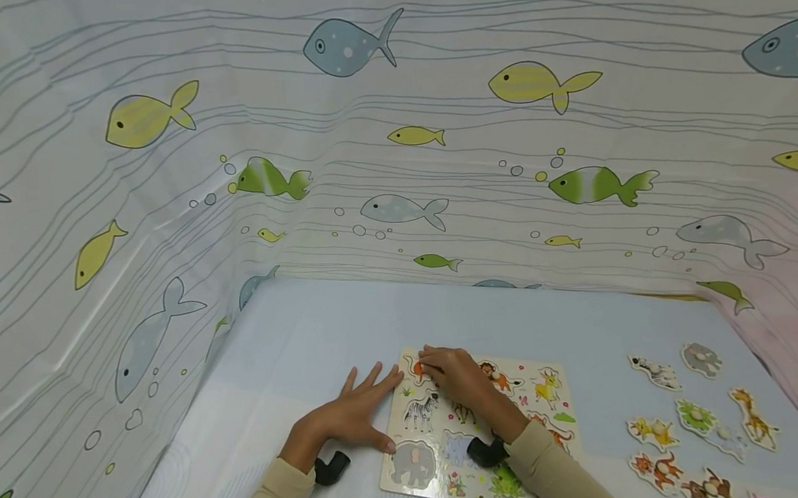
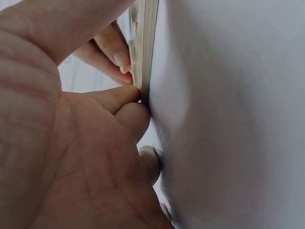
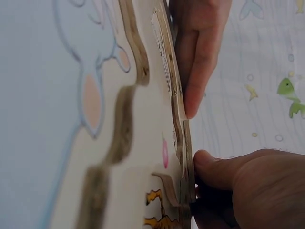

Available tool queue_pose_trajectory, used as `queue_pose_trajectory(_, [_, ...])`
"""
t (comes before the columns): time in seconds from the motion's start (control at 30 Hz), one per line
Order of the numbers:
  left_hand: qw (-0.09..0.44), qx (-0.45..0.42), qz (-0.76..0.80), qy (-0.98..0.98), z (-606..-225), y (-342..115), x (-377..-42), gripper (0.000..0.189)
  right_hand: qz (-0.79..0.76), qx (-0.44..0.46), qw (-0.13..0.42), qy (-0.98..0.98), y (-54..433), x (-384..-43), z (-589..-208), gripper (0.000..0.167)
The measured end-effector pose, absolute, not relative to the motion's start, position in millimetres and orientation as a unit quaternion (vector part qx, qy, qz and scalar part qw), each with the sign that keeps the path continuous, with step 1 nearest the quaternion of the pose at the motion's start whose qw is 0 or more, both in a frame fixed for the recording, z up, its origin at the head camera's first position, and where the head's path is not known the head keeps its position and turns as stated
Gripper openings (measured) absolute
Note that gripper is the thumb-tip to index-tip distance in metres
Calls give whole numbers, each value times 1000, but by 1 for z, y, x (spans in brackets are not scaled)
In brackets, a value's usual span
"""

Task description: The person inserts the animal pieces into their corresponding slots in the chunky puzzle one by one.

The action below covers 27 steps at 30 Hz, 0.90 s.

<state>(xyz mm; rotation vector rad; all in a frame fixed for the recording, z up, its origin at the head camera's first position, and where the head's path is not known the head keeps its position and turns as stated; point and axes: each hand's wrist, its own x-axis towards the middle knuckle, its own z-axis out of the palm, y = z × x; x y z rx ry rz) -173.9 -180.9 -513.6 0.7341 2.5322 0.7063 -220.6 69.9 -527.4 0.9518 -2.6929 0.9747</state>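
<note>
Closest to you, at 6 o'clock, your beige sleeves (image 1: 276, 496) reach in over the pale worktop (image 1: 348, 319), with a black fitting (image 1: 332, 469) at each wrist. The puzzle board (image 1: 474, 487) lies flat on the worktop, partly under your right arm. Taking the board's middle as the clock's centre, the green frog (image 1: 506, 485) is at 5 o'clock and the grey elephant shape (image 1: 412, 465) at 8.

Your left grip (image 1: 353, 413) is at 9 o'clock, fingers straight and spread, with fingertips against the board's side edge and the thumb tip meeting that edge near the elephant. Just inside the edge is a striped zebra (image 1: 421, 413).

Your right grip (image 1: 456, 374) bends over the board's 11 o'clock corner, fingertips down at an orange animal (image 1: 416, 369); the fingers cover the spot, so you cannot tell whether they pinch a piece. A lion (image 1: 495, 377) shows at 1 o'clock and a yellow goat (image 1: 547, 386) at 2.

Off the board, loose animal pieces (image 1: 657, 472) lie scattered from 4 o'clock round past 3, the giraffe piece (image 1: 753, 418) furthest out. Beyond, at 12 o'clock, rises a fish-print cloth (image 1: 475, 155).
</note>
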Motion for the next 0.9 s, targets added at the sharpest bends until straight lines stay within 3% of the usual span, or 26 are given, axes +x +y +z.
queue_pose_trajectory(0.9, [206, 265, 255, 907, -513, -181, -174, 116, 313, 311, 66, -895, 68, -220, -526, 27])
